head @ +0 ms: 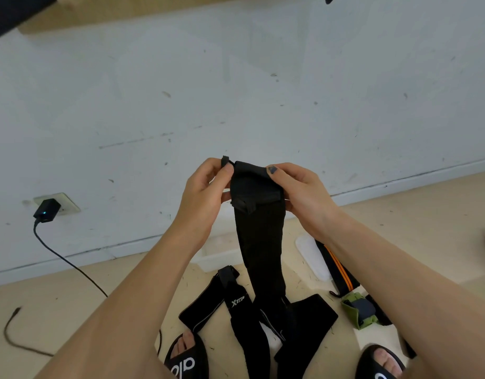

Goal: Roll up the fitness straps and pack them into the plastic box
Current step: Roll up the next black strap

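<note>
A long black fitness strap [259,242] hangs from both hands at mid-frame, its top end folded over. My left hand [206,192] pinches the top left corner and my right hand [301,192] grips the top right edge. The strap's lower end trails to the floor among other black straps [237,305], one with white lettering. A black strap with orange stripes [338,266] and a green-and-grey strap [357,310] lie to the right. The clear plastic box [219,255] sits on the floor behind the hanging strap, and a white lid [311,255] lies beside it.
A white wall [236,91] rises close ahead. A black charger [46,210] is plugged into a wall socket at the left, and its cable [72,265] runs down across the beige floor. My two feet in black slides [185,356] are at the bottom edge.
</note>
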Motion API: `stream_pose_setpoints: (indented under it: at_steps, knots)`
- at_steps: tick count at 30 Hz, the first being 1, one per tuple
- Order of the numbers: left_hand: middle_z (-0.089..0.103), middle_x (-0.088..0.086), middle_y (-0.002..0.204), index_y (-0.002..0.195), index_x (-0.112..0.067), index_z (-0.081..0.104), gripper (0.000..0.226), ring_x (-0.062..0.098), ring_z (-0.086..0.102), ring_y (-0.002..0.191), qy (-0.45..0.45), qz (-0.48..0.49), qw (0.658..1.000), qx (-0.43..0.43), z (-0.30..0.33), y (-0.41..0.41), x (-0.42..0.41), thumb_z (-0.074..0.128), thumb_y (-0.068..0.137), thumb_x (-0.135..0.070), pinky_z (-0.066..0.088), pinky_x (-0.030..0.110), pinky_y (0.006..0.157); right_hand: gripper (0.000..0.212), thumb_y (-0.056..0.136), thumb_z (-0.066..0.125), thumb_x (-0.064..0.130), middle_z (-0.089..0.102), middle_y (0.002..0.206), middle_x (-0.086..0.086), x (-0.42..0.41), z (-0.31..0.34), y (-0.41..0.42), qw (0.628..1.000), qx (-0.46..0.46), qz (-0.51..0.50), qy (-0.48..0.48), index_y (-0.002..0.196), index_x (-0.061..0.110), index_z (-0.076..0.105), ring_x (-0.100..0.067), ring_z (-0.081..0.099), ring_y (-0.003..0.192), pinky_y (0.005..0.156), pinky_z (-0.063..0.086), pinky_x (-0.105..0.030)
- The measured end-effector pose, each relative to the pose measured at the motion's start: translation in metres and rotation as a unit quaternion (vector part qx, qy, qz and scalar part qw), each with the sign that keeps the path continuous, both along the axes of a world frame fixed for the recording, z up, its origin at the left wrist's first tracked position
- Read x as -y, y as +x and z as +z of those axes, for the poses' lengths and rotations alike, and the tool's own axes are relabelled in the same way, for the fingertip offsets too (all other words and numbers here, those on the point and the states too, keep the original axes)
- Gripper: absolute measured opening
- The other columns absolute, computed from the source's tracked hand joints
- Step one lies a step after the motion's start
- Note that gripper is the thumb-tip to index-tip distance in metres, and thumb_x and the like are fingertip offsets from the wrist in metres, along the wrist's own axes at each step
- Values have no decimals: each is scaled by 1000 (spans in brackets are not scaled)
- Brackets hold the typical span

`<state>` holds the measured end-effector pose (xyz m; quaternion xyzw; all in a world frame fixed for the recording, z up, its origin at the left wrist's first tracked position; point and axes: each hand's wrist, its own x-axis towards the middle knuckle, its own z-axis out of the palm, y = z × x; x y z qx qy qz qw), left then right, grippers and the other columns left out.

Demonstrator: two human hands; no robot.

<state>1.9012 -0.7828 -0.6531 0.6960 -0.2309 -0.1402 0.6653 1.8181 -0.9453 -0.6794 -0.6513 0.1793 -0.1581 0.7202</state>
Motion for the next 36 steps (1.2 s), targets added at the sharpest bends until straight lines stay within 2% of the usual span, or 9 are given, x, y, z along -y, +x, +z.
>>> stream_pose_setpoints:
  at_steps: [5,9,12,16,19,25,30,32,36]
  knots:
    - [70,-3,99,111,-10,64,15,13,70,99,14,-36,999,-22,-4,-1,0,57,104,-21,59,33,87,37,106,54,42,65,81,0,-3,2,2,1000,-14,-25,-10,105,10,73,-12,63,76,68,50,-26]
    - [68,-1,88,101,-13,69,16,15,68,92,64,8,998,10,-12,5,-1,57,104,-23,59,42,89,56,104,49,55,69,113,-24,-7,4,3,1000,-20,-17,-13,113,4,70,-38,67,109,96,57,-45]
    - [70,6,97,107,-6,73,31,14,67,96,24,12,996,-89,-13,4,4,44,107,-17,58,29,80,57,105,48,55,64,123,-28,-10,5,3,999,-27,-10,-20,117,3,68,-41,62,119,106,51,-56]
    - [72,13,116,116,4,69,34,23,71,105,-74,-88,967,-229,-11,4,4,41,100,-4,59,30,89,57,106,46,52,67,124,-26,-9,3,1,996,-60,-47,36,119,0,67,-40,64,120,108,48,-58]
    - [69,9,117,128,3,61,38,20,69,105,-25,-153,969,-192,-14,2,4,55,92,-7,56,30,88,55,107,45,52,70,123,-23,-10,2,0,993,-87,-54,67,118,3,68,-35,67,118,109,49,-51]
    - [67,3,110,114,-19,55,20,17,67,107,69,14,996,-56,-26,-4,16,66,98,-18,57,36,94,60,106,41,60,73,117,-18,-17,3,2,995,-91,-18,40,117,9,71,-27,72,110,100,57,-42]
    - [75,7,97,117,-24,55,18,17,76,89,29,21,997,-68,-22,-4,18,63,101,-21,61,27,72,86,87,44,85,66,125,-25,-20,3,-1,998,-64,9,7,126,12,67,-40,65,120,105,52,-60]
    - [74,8,93,117,-21,54,20,21,75,85,15,44,995,-92,-22,-4,19,65,100,-18,60,28,68,72,89,46,77,70,125,-15,-20,2,-3,999,-40,23,12,129,20,66,-29,67,120,106,53,-54]
    - [75,4,98,129,-24,50,37,18,74,93,17,73,992,-100,-22,1,18,69,97,-22,61,33,83,30,105,56,37,74,115,-9,-16,2,-4,999,-22,41,-13,128,18,62,-19,74,107,93,62,-39]
